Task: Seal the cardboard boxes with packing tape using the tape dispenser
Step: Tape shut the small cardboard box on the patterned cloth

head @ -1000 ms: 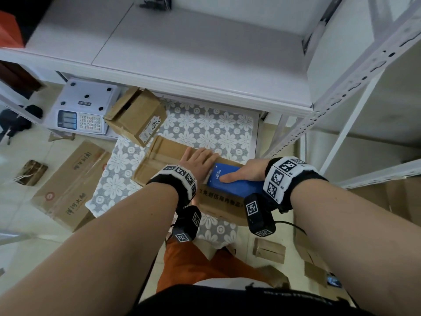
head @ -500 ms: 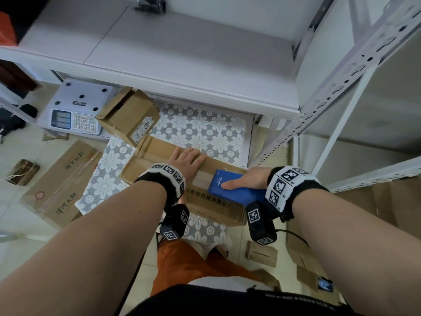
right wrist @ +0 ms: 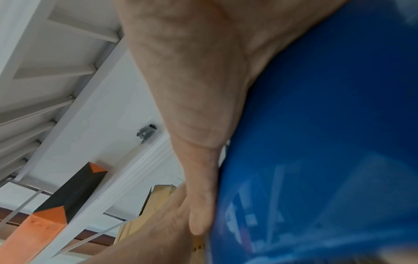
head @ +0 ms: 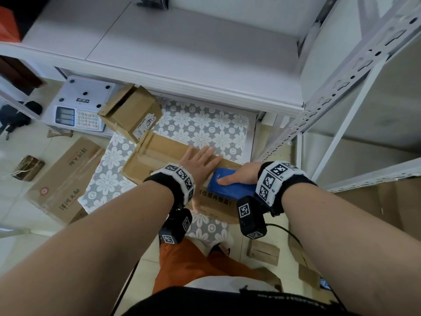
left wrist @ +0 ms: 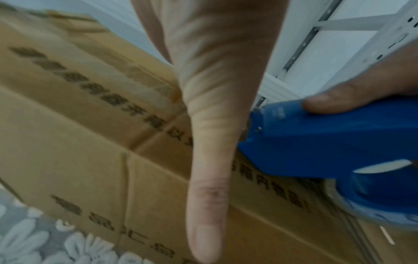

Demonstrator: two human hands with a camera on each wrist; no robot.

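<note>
A long flat cardboard box (head: 159, 153) with printed characters lies on a floral mat (head: 200, 126) on the floor. My left hand (head: 200, 161) lies flat on its top with fingers straight; its thumb (left wrist: 208, 178) hangs over the box's front side (left wrist: 68, 160). My right hand (head: 241, 176) grips the blue tape dispenser (head: 230, 184) at the box's right end, thumb along its top. The left wrist view has the dispenser (left wrist: 328, 142) close beside my thumb. Blue plastic (right wrist: 316, 142) and my palm fill the right wrist view.
A smaller open cardboard box (head: 132, 110) stands at the mat's far left corner, next to a weighing scale (head: 79, 106). A flattened printed carton (head: 61, 181) lies on the floor at left. White metal shelving (head: 330, 99) rises ahead and to the right. Cardboard scraps (head: 263, 252) lie near my feet.
My right hand has drawn the dispenser a little rightward along the box top. My left hand has stayed flat on the box.
</note>
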